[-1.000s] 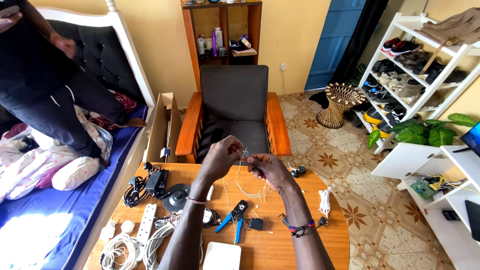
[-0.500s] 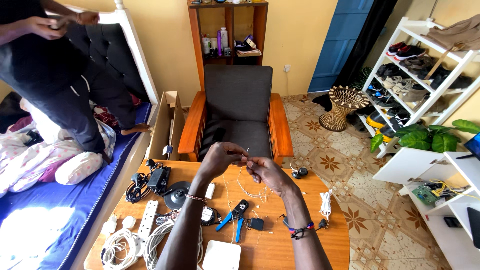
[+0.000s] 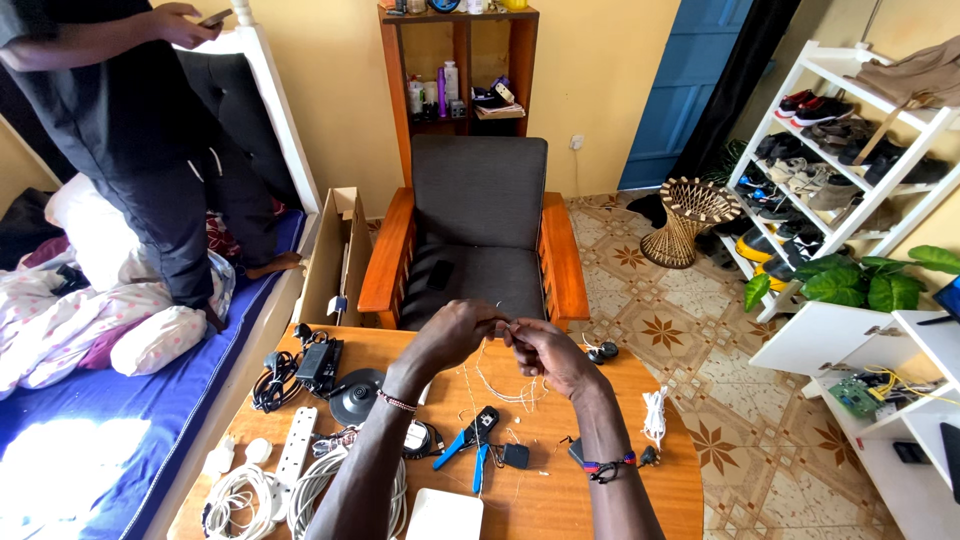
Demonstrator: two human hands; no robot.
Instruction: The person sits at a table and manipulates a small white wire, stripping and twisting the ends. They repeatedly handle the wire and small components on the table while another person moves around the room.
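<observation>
My left hand [image 3: 455,335] and right hand [image 3: 545,352] meet above the far edge of the round wooden table [image 3: 660,480], fingertips pressed together on a thin pale wire [image 3: 500,385]; each hand pinches it near the top, and the rest hangs in loose loops from the fingers down to the tabletop. The exact pinch point is too small to resolve. Directly below the hands lies a crimping tool with blue handles [image 3: 472,440], and just beside it a small black block [image 3: 515,456]. Left of the tool sits a round black reel [image 3: 420,438], then a black dome-shaped base [image 3: 357,397], a black power adapter with its cord [image 3: 315,362], a white power strip [image 3: 295,450] and coils of white cable [image 3: 240,495] near the table's left edge. A white flat box [image 3: 443,515] lies at the near edge between my forearms. Right of my right wrist a bundled white cable [image 3: 655,415] lies on the wood; a small black earpiece pair [image 3: 600,352] rests at the far edge. Beyond the table a grey armchair with wooden arms [image 3: 475,240] faces me, close against the table's far side. To the left, another person [image 3: 130,130] stands on the bed with the blue sheet [image 3: 80,440], holding a phone. A white shoe rack [image 3: 850,130] stands well apart at right.
</observation>
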